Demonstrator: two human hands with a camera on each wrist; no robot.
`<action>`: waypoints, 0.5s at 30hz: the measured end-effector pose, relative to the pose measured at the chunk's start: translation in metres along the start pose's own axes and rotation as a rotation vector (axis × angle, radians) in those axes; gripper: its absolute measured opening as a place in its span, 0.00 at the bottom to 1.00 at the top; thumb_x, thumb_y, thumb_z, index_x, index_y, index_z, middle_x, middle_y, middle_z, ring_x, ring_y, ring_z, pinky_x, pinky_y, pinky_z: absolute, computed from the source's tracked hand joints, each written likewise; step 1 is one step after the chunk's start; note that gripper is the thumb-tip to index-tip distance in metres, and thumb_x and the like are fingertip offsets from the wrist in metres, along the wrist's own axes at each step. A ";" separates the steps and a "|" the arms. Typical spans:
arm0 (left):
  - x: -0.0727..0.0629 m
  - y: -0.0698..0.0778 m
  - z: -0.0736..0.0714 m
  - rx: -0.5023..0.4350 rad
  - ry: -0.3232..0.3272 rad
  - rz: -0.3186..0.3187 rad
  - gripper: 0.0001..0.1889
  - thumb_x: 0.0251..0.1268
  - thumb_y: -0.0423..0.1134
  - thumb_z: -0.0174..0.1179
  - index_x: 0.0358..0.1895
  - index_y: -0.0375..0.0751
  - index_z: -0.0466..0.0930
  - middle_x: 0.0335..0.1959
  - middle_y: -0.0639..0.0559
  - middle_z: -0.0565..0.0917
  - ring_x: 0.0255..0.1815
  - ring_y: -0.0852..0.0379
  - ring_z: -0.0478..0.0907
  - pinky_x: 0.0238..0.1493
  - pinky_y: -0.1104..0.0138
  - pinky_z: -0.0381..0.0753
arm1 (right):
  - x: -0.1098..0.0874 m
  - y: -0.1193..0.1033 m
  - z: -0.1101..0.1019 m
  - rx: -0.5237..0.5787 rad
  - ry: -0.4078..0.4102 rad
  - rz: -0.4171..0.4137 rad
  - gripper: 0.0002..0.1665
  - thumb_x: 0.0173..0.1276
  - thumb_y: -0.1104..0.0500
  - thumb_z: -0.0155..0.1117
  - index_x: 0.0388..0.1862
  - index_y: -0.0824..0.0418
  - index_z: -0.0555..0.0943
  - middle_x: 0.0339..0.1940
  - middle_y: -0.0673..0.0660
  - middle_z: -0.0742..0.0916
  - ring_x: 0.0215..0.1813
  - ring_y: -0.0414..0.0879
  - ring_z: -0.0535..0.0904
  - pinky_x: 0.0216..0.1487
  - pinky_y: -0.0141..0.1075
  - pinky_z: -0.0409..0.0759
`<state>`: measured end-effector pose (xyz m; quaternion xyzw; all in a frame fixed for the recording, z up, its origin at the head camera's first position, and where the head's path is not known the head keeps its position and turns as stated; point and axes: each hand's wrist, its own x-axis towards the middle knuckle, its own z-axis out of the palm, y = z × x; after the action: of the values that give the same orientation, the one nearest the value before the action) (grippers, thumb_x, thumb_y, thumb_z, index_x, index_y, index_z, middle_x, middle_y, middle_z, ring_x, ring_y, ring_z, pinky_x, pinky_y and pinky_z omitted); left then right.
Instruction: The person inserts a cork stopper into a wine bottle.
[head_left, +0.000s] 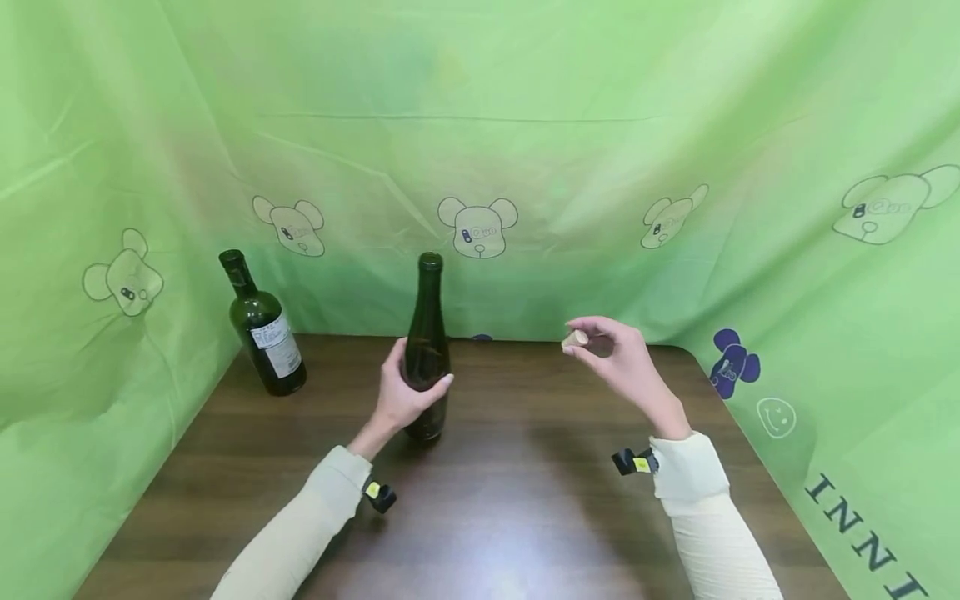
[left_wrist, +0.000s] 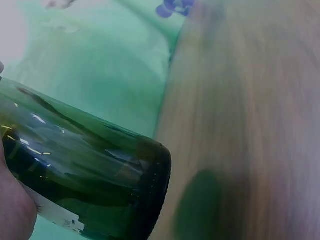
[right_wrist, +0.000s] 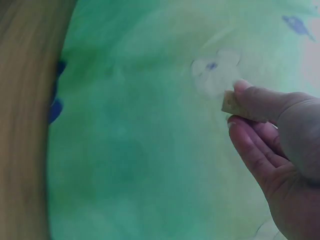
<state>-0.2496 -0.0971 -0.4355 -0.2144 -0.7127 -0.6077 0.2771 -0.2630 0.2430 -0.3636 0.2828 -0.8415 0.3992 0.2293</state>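
Note:
My left hand (head_left: 402,393) grips a tall dark green wine bottle (head_left: 429,333) round its lower body. The bottle is close to upright, and its mouth looks uncorked. In the left wrist view the green glass bottle (left_wrist: 95,165) shows its base raised off the table, with part of a pale label visible. Between the thumb and fingers of my right hand (head_left: 618,354) is a small light cork (head_left: 574,339), held in the air to the right of the bottle. The right wrist view shows one end of the cork (right_wrist: 230,102) sticking out past the fingertips.
A second wine bottle (head_left: 264,329) with a white label stands at the table's back left corner. The brown wooden table (head_left: 495,500) is enclosed at the back and sides by a green cloth (head_left: 480,158) printed with bear heads.

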 end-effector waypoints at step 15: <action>-0.013 -0.036 0.072 -0.104 -0.018 -0.006 0.33 0.44 0.34 0.78 0.58 0.42 0.75 0.43 0.46 0.84 0.40 0.56 0.80 0.43 0.66 0.80 | 0.065 -0.076 0.006 0.175 0.063 -0.261 0.20 0.56 0.74 0.76 0.49 0.70 0.85 0.40 0.59 0.89 0.44 0.40 0.83 0.52 0.30 0.83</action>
<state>-0.2723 -0.0316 -0.4785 -0.2318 -0.6833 -0.6427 0.2576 -0.2616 0.1793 -0.2858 0.3959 -0.7520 0.4463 0.2802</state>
